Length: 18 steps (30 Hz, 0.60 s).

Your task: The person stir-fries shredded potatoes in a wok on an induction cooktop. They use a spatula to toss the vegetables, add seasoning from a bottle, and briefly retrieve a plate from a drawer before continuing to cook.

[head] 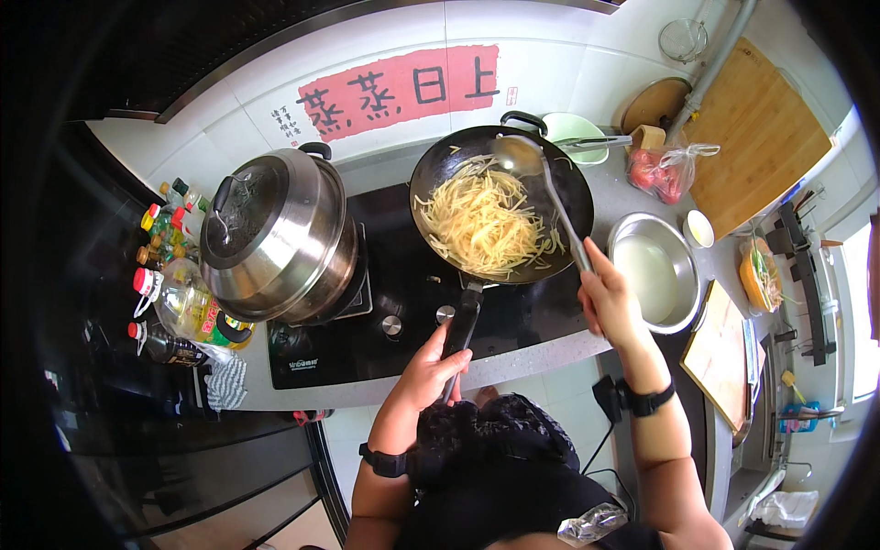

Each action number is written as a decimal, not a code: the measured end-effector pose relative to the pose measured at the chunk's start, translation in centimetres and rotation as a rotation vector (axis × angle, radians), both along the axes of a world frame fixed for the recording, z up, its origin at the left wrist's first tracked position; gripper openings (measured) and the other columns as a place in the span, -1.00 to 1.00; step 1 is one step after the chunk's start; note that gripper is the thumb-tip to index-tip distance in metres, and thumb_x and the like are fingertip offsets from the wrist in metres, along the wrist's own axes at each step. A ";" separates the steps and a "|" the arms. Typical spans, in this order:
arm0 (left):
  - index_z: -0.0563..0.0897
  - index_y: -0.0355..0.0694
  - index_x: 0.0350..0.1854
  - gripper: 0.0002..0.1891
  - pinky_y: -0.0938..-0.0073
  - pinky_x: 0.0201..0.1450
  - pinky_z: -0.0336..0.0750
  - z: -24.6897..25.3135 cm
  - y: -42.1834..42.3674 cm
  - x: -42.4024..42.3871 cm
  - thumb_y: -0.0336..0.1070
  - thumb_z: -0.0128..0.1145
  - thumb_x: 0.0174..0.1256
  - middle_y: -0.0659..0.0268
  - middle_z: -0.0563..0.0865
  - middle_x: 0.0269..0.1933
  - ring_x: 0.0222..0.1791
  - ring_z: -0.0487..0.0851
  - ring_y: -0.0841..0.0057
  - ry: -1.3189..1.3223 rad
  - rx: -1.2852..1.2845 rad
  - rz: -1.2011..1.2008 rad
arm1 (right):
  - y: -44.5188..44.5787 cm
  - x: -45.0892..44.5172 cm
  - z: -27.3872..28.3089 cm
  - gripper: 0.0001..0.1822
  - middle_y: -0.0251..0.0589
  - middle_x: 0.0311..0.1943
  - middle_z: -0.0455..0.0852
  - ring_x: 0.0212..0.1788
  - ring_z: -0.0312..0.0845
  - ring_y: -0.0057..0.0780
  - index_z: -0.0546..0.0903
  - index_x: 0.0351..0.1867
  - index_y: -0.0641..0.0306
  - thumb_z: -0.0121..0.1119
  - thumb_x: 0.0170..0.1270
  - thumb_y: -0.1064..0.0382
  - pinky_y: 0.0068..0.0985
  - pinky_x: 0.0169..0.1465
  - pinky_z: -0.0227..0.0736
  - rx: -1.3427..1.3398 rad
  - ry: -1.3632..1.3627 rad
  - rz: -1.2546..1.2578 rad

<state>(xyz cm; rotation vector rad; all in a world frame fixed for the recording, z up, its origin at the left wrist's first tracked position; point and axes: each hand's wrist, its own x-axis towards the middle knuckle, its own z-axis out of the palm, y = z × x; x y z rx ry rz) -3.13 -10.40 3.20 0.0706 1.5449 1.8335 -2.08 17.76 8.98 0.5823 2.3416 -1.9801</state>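
Pale shredded strips of food (485,220) lie heaped in a black wok (577,199) on the black glass cooktop (330,361). My left hand (432,371) is closed around the wok's long black handle (464,320), at the side nearest my body. In my right hand (608,295) is the handle of a metal ladle (519,157). The ladle's bowl is over the upper part of the wok, beside the heap. Some loose strips lie at the wok's right side.
A large lidded steel steamer pot (275,234) stands left of the wok, with oil and sauce bottles (182,295) beyond it. To the right are a steel basin (653,275) of cloudy liquid, a green bowl (577,137) with tongs (591,143), bagged tomatoes (656,175) and a cutting board (722,350).
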 end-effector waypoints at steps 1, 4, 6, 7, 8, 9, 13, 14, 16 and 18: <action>0.15 -0.06 0.51 -0.34 0.59 -0.67 0.43 0.1 0.0 0.0 -0.33 0.09 0.38 0.33 0.55 -0.42 -0.72 0.52 0.60 -0.005 -0.005 -0.002 | 0.1 -1.2 -0.6 -0.41 -0.43 -0.65 0.37 -0.81 0.19 -0.69 0.16 0.50 0.09 -0.07 0.45 0.29 -0.65 -0.75 0.17 0.032 0.015 -0.060; 0.14 -0.05 0.51 -0.33 0.59 -0.67 0.43 0.5 0.2 -0.1 -0.33 0.09 0.39 0.33 0.55 -0.42 -0.72 0.52 0.59 -0.015 -0.010 -0.015 | 0.5 -4.6 -2.6 -0.39 -0.42 -0.62 0.38 -0.78 0.20 -0.68 0.13 0.51 0.07 -0.07 0.46 0.26 -0.63 -0.74 0.18 0.094 -0.029 -0.076; 0.14 -0.05 0.51 -0.33 0.59 -0.67 0.43 0.4 0.5 -0.5 -0.33 0.08 0.39 0.33 0.54 -0.42 -0.71 0.53 0.59 -0.015 0.001 -0.032 | 0.0 -4.7 -2.8 -0.38 -0.41 -0.63 0.38 -0.78 0.21 -0.65 0.11 0.51 0.07 -0.05 0.45 0.24 -0.60 -0.73 0.18 -0.069 -0.134 -0.026; 0.13 -0.05 0.51 -0.33 0.59 -0.66 0.43 0.2 0.3 -0.4 -0.33 0.08 0.39 0.33 0.54 -0.42 -0.71 0.52 0.59 -0.012 -0.004 -0.024 | -0.9 -4.3 -1.8 -0.37 -0.41 -0.63 0.39 -0.77 0.19 -0.66 0.10 0.51 0.09 -0.06 0.45 0.24 -0.62 -0.72 0.17 -0.177 -0.187 0.021; 0.13 -0.06 0.51 -0.33 0.58 -0.66 0.43 0.1 0.2 -0.3 -0.33 0.08 0.39 0.33 0.54 -0.42 -0.71 0.52 0.58 -0.008 -0.010 -0.019 | -1.1 -3.4 -1.1 -0.38 -0.41 -0.62 0.39 -0.77 0.20 -0.67 0.11 0.51 0.11 -0.07 0.45 0.26 -0.63 -0.72 0.17 -0.253 -0.202 0.083; 0.13 -0.06 0.51 -0.33 0.58 -0.66 0.43 0.0 0.1 -0.2 -0.33 0.08 0.39 0.33 0.54 -0.42 -0.72 0.52 0.58 -0.003 -0.013 -0.014 | -1.3 -2.3 -0.2 -0.39 -0.41 -0.62 0.40 -0.77 0.21 -0.68 0.12 0.51 0.13 -0.08 0.45 0.27 -0.63 -0.71 0.17 -0.326 -0.216 0.144; 0.13 -0.06 0.51 -0.33 0.57 -0.66 0.43 0.2 0.0 -0.2 -0.33 0.09 0.38 0.32 0.55 -0.42 -0.72 0.52 0.58 -0.018 -0.007 -0.015 | -1.6 3.0 4.5 -0.42 -0.45 -0.64 0.36 -0.76 0.22 -0.71 0.17 0.49 0.13 -0.10 0.46 0.31 -0.67 -0.67 0.18 0.012 -0.216 0.269; 0.13 -0.06 0.51 -0.32 0.57 -0.66 0.43 0.0 0.0 -0.1 -0.33 0.09 0.38 0.33 0.55 -0.42 -0.72 0.52 0.58 -0.017 -0.001 -0.017 | -1.4 4.3 5.4 -0.42 -0.47 -0.65 0.36 -0.75 0.23 -0.74 0.19 0.49 0.10 -0.08 0.45 0.31 -0.68 -0.65 0.19 0.045 -0.225 0.274; 0.13 -0.07 0.51 -0.32 0.57 -0.66 0.44 0.0 0.1 -0.2 -0.32 0.10 0.38 0.33 0.55 -0.41 -0.71 0.52 0.58 -0.019 0.003 -0.025 | -0.7 6.4 6.2 -0.42 -0.45 -0.65 0.37 -0.73 0.26 -0.75 0.22 0.48 0.08 -0.05 0.44 0.33 -0.68 -0.62 0.23 0.110 -0.252 0.299; 0.14 -0.07 0.51 -0.32 0.56 -0.66 0.45 0.1 0.1 -0.2 -0.32 0.10 0.38 0.33 0.55 -0.41 -0.71 0.53 0.58 -0.021 -0.004 -0.023 | -0.1 7.5 6.4 -0.41 -0.41 -0.63 0.39 -0.72 0.29 -0.72 0.23 0.48 0.11 -0.03 0.43 0.36 -0.66 -0.58 0.29 0.169 -0.282 0.355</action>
